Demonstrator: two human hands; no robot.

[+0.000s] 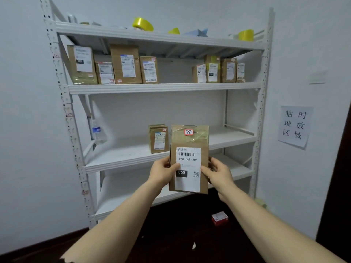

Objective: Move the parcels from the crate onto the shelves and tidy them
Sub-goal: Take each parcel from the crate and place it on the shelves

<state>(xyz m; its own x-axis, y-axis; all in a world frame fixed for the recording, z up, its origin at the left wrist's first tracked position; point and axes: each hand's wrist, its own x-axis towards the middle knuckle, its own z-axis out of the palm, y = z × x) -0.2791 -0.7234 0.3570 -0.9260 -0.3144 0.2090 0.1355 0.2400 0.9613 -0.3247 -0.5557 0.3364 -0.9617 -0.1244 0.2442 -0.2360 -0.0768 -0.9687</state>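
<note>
A brown cardboard parcel [190, 141] with a white shipping label and a small red sticker stands upright in front of me. My left hand [164, 172] grips its left edge and my right hand [218, 174] grips its right edge. Behind it is a white metal shelf unit [163, 88]. One small parcel [159, 138] stands on the middle shelf [133, 158], just left of the held one. On the upper shelf, several parcels [112, 67] stand at the left and several more parcels [218, 71] at the right. No crate is in view.
A water bottle [97, 131] stands at the middle shelf's left end. Yellow tape rolls [142, 24] and blue paper lie on the top shelf. A small red box [219, 218] lies on the dark floor. A paper sign [294, 126] hangs on the right wall.
</note>
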